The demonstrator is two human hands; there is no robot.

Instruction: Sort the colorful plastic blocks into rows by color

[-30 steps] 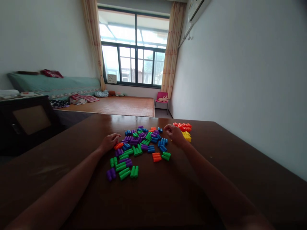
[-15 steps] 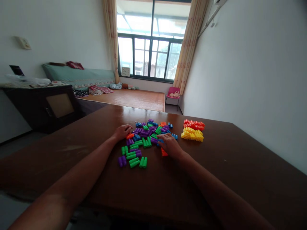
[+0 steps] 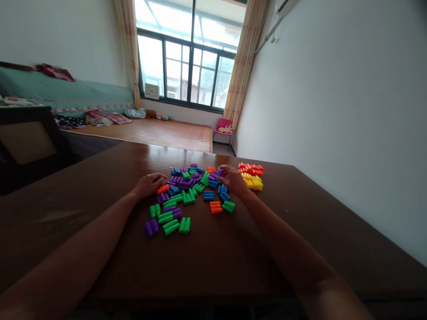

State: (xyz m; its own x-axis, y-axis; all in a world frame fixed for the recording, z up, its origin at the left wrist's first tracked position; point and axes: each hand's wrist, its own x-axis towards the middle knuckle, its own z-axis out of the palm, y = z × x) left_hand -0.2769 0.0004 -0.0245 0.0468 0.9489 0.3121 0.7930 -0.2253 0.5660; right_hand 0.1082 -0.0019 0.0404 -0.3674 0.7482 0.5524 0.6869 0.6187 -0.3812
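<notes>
A loose spread of small ribbed plastic blocks lies on the brown table (image 3: 187,266). My left hand (image 3: 148,185) rests at the left edge of the spread, its fingers loosely bent, holding nothing visible. An orange block (image 3: 163,190) lies right beside its fingers. My right hand (image 3: 233,180) reaches over the far right part, thumb and fingers around a purple block (image 3: 219,173). Below that hand lie blue blocks (image 3: 208,195), an orange ribbed block (image 3: 215,207) and a green block (image 3: 228,206). More green blocks (image 3: 189,196) and purple blocks (image 3: 151,227) lie nearer me.
Red blocks (image 3: 251,169) and yellow blocks (image 3: 252,182) stand in neat rows right of my right hand. Beyond the table are a bed platform (image 3: 167,132), a pink chair (image 3: 223,126) and a window. A dark cabinet (image 3: 26,138) stands at left.
My right hand has moved farther out over the spread, uncovering the orange, blue and green blocks beneath it. The view has swung right; my left hand stays beside the orange block.
</notes>
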